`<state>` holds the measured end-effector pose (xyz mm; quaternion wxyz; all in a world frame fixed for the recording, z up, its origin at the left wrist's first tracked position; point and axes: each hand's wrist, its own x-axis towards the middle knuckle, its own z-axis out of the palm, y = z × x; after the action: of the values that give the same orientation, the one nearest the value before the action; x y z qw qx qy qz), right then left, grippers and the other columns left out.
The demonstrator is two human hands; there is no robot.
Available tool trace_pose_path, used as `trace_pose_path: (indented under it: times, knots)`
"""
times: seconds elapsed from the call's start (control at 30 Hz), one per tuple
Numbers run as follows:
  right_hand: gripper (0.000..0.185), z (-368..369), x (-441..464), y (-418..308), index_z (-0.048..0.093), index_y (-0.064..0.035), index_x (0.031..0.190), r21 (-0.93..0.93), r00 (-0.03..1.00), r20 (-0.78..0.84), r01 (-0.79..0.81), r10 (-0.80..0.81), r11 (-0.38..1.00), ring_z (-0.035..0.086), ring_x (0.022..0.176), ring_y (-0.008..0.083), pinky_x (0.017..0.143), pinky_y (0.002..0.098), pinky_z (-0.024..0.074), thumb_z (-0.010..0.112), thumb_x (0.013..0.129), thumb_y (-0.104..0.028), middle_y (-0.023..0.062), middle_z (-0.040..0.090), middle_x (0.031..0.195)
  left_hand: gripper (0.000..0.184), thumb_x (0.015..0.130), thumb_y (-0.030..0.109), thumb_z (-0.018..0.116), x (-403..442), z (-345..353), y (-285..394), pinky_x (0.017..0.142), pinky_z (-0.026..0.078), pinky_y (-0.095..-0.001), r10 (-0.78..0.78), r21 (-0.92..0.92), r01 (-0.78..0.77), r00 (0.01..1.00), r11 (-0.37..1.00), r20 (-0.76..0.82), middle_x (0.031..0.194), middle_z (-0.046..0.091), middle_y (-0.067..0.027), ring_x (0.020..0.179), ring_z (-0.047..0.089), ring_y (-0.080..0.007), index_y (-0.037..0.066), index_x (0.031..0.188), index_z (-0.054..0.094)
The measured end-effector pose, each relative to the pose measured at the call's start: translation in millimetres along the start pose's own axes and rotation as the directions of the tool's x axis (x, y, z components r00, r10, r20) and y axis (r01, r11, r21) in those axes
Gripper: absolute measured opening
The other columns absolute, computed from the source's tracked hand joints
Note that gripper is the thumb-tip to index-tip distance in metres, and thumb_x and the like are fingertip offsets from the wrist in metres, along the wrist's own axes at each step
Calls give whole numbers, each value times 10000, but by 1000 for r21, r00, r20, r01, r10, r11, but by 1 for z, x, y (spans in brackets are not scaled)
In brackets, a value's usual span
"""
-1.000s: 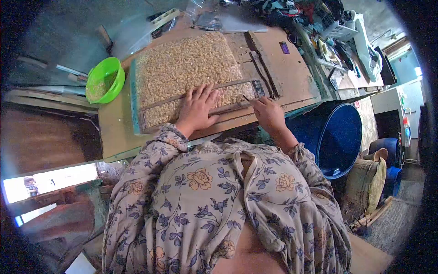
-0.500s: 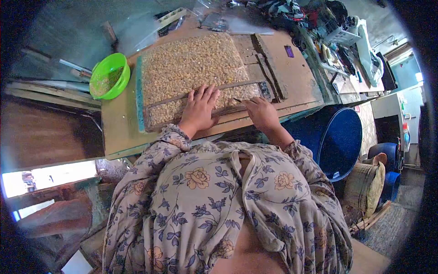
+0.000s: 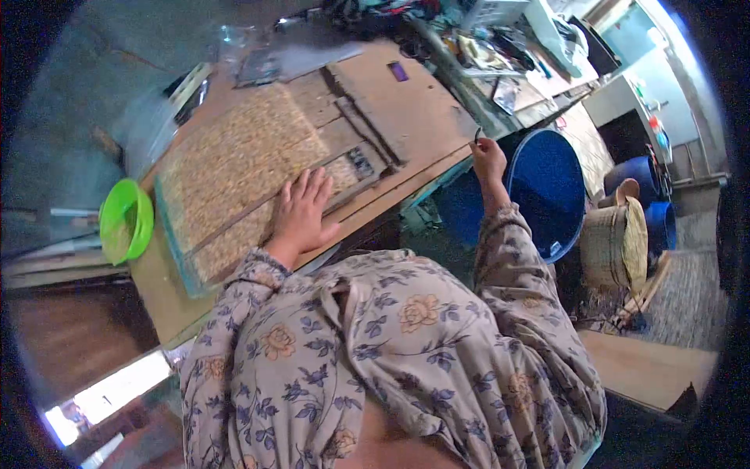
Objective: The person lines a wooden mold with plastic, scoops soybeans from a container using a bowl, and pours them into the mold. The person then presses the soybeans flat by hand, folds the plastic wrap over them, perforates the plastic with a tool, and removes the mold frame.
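Observation:
A wide, flat slab of tan, nut-like pieces [image 3: 234, 148] lies on the wooden work board, bordered by a teal strip [image 3: 173, 234] on its left. Across its near part runs a straight wooden strip [image 3: 242, 219]. My left hand [image 3: 303, 211] rests with fingers outstretched on that strip and the slab's near edge. Away to the right, my right hand [image 3: 489, 160] is closed on a small, thin, dark tool [image 3: 477, 135], too small to name more exactly. It is beside the board's right corner, near a blue barrel.
A bright green bowl [image 3: 126, 223] stands left of the board. Dark wooden strips [image 3: 366, 129] and a purple object [image 3: 398, 71] lie on the board. At right are the blue barrel [image 3: 547, 195], a woven basket [image 3: 605, 246] and a cluttered side table [image 3: 539, 70].
My right hand has moved from the slab to the right, past the board's edge, carrying the thin tool. My left hand stays on the strip. The view has turned right and tilted.

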<state>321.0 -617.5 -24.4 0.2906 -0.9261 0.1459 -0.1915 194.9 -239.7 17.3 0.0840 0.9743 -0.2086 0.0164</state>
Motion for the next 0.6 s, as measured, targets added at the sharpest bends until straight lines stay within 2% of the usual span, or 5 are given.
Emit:
trace_pose_path:
  times: [0.27, 0.33, 0.5, 0.57, 0.6]
  knots:
    - [255, 42, 54, 40, 621, -95, 886, -123, 994, 96, 65, -53, 990, 584, 792, 290, 711, 347, 455, 622, 695, -263, 127, 611, 821, 724, 644, 379, 593, 16, -16, 11, 1005, 171, -460, 118, -138, -114, 993, 984, 22, 1334, 285, -119, 1241, 230, -303, 122, 1272, 340]
    - [239, 44, 59, 29, 625, -90, 887, -214, 989, 147, 18, 14, 977, 573, 822, 294, 724, 356, 450, 609, 706, -244, 140, 604, 856, 706, 680, 326, 584, 1, -31, -3, 999, 203, -446, -71, -148, 81, 995, 986, 73, 1311, 304, -168, 1225, 270, -313, 63, 1276, 311]
    - [255, 49, 61, 29, 638, -104, 877, -208, 992, 126, 57, -31, 976, 564, 822, 318, 726, 379, 451, 602, 708, -290, 152, 593, 864, 621, 716, 242, 563, -99, -24, -92, 1004, 215, -406, -520, -145, 499, 807, 854, -280, 1317, 286, -186, 1222, 250, -354, 57, 1262, 332]
    - [291, 55, 63, 41, 638, -118, 882, -141, 994, 12, 112, -111, 984, 572, 801, 315, 710, 387, 457, 619, 691, -337, 150, 594, 859, 610, 753, 292, 549, -141, -20, -113, 957, 292, -383, -738, -200, 732, 549, 651, -393, 1266, 361, -200, 1169, 343, -348, 65, 1272, 320]
    - [303, 44, 62, 28, 630, -117, 892, -143, 991, 57, 126, -118, 982, 576, 777, 312, 690, 386, 460, 628, 686, -338, 146, 596, 841, 610, 753, 292, 549, -154, -24, -111, 957, 292, -383, -754, -191, 755, 528, 627, -391, 1266, 361, -200, 1169, 343, -348, 65, 1272, 320]
